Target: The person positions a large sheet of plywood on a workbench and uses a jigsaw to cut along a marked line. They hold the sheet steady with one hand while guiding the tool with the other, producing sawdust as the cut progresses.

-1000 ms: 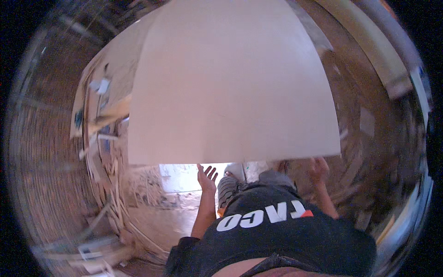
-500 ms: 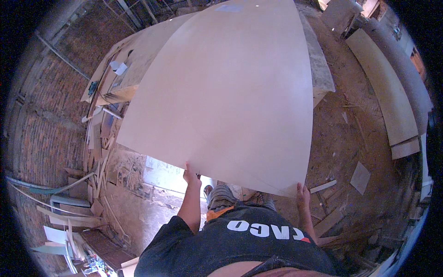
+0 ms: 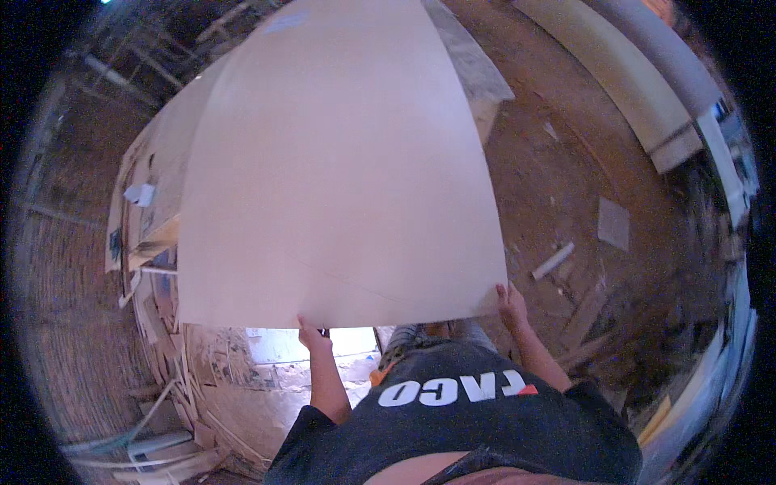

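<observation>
A large pale plywood sheet is held out flat in front of the body, above a bench of stacked boards, its near edge gripped so its width stays balanced. The left hand is clamped on that edge; the right hand is closed on the near corner. Offcuts are scattered over the dirt floor.

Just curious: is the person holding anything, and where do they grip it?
A large pale sheet, held by its near edge: left hand along the edge, right hand at its corner.
</observation>
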### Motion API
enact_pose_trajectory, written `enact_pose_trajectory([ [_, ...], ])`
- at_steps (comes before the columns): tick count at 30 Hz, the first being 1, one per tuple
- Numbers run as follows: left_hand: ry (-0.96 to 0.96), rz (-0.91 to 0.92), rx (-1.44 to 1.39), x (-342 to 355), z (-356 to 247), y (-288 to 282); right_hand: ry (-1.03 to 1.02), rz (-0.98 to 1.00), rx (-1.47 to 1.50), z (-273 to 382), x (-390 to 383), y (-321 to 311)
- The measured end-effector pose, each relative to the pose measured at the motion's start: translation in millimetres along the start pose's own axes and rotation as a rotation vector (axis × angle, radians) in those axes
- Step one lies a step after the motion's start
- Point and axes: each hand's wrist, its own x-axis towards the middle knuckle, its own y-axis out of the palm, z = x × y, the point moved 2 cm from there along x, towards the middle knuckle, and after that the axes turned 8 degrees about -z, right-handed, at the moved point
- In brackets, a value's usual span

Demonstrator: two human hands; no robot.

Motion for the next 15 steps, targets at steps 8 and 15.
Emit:
enact_pose_trajectory([
  [8, -0.067, 0.001, 0.142, -5, 10, 41, 0.028, -0.169, 0.344, -96, 45, -1],
  [15, 0.341, 0.453, 0.375, 30, -16, -69, -0.028, 0.086, 0.021, -66, 19, 49],
])
